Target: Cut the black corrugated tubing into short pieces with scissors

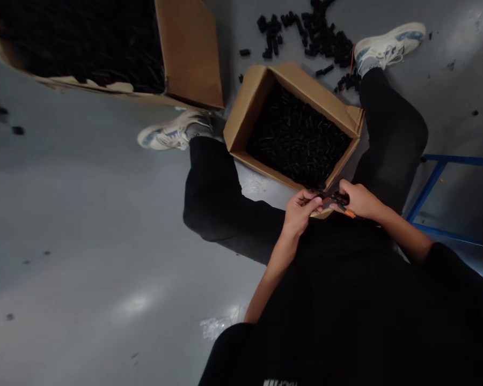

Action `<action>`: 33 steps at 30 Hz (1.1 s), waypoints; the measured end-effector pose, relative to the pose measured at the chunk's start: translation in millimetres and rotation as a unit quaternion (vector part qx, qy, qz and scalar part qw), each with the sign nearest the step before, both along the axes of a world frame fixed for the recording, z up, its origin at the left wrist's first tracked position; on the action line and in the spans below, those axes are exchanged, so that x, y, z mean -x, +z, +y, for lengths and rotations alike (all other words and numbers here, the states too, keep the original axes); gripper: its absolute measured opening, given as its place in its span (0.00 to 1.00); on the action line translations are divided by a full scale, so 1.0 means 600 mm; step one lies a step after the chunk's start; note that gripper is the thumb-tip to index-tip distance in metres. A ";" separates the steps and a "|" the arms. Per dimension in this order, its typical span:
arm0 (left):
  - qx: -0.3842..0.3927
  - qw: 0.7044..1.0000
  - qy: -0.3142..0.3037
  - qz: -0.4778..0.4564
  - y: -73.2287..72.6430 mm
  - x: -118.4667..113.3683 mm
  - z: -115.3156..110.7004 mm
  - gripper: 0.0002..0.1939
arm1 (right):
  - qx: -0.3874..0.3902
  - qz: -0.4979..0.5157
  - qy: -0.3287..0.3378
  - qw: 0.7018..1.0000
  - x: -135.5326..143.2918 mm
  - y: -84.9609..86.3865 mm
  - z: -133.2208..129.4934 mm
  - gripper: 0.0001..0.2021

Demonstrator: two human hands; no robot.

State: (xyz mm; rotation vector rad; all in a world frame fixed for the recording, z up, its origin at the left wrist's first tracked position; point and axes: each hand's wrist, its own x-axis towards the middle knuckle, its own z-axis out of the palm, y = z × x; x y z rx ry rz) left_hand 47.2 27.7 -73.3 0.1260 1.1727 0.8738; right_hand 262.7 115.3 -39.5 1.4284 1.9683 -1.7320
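Observation:
My left hand [299, 212] is closed in a pinch on a small black piece [319, 198], its details too small to make out. Close to its right, my right hand [359, 200] is wrapped round a pair of cutting pliers [342, 201] with black and orange handles. The jaws point left toward the piece; whether they touch it I cannot tell. Both hands are above the near edge of an open cardboard box [245, 110], which stands between my legs. Many small black parts [298, 134] fill its bottom.
A larger cardboard box [191, 53] full of black parts stands at the upper left. Loose black pieces [326, 37] lie piled on the floor beyond the smaller box. At the right is a blue metal frame [430, 185]. Clear plastic [215, 327] lies on the grey floor.

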 end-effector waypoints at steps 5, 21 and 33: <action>-0.102 0.959 0.030 0.261 -0.035 0.019 -0.022 0.29 | 0.014 -0.011 -0.029 0.999 0.005 -0.017 -0.011 0.22; -0.020 0.685 -0.553 0.474 -0.251 0.131 0.080 0.25 | 0.220 0.167 -0.332 0.902 -0.188 -0.006 0.016 0.39; -0.073 0.590 -0.732 0.333 -0.372 -0.063 0.100 0.31 | 0.348 0.469 -0.416 0.697 -0.284 -0.115 0.018 0.28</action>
